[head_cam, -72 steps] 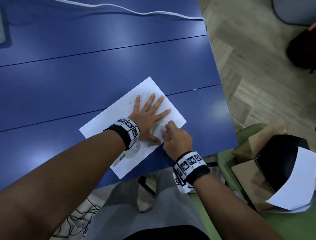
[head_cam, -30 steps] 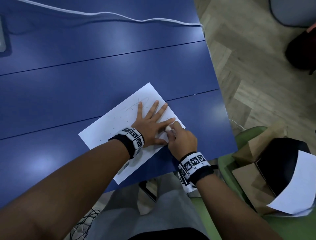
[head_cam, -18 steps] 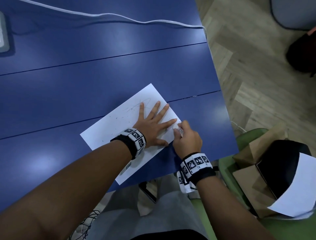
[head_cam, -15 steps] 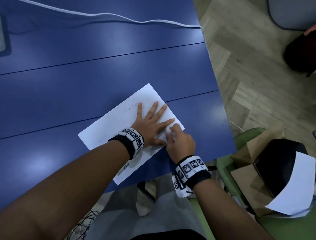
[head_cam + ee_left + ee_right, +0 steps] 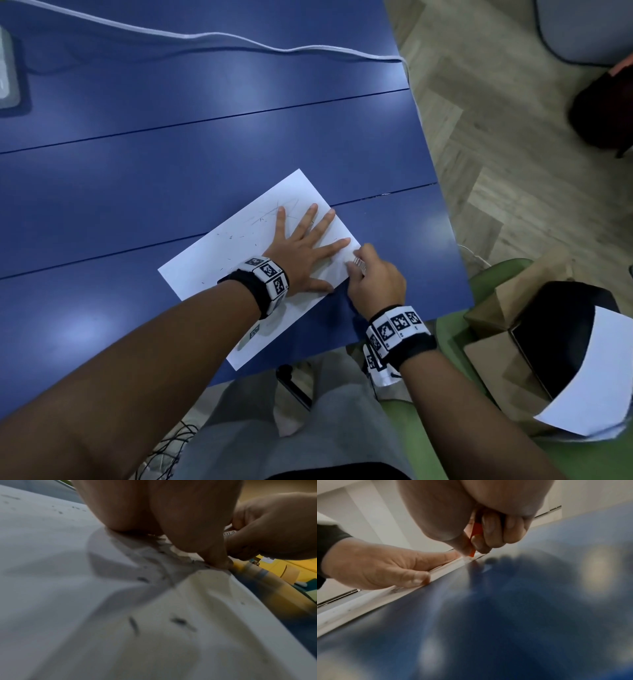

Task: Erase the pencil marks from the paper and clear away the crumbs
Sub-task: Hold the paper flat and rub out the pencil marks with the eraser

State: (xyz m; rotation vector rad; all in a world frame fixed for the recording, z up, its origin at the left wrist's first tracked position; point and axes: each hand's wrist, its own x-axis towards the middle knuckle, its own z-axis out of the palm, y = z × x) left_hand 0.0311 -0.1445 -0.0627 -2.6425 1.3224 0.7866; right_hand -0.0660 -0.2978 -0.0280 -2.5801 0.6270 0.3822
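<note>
A white paper (image 5: 219,263) is lying at an angle on the blue table (image 5: 205,144), near the edge closest to the person. The left hand (image 5: 303,251) is pressing flat on the right part of the sheet, with its fingers (image 5: 310,219) straight and spread apart, and the thumb is pointing toward the near edge of the paper. In the left wrist view the sheet is making soft folds under the palm.

The right hand (image 5: 375,279) is sitting at the right corner of the paper, just beside the left index finger. Its fingers are curled around a small eraser (image 5: 359,263) — in the head view a white end with a barcode is showing, and in the right wrist view an orange sleeve is showing between the thumb and the fingers. The tip of the eraser is touching the paper at its edge.

Faint pencil marks (image 5: 274,214) are showing on the far part of the sheet, beyond the left fingertips. Small dark crumbs (image 5: 239,238) are lying scattered on the paper to the left of the left hand, and some are also lying under the wrist.

A white cable (image 5: 212,36) is running across the far side of the table. To the right, on a green chair (image 5: 455,349), brown paper bags (image 5: 493,359) and a black object with a white sheet on it are lying.
</note>
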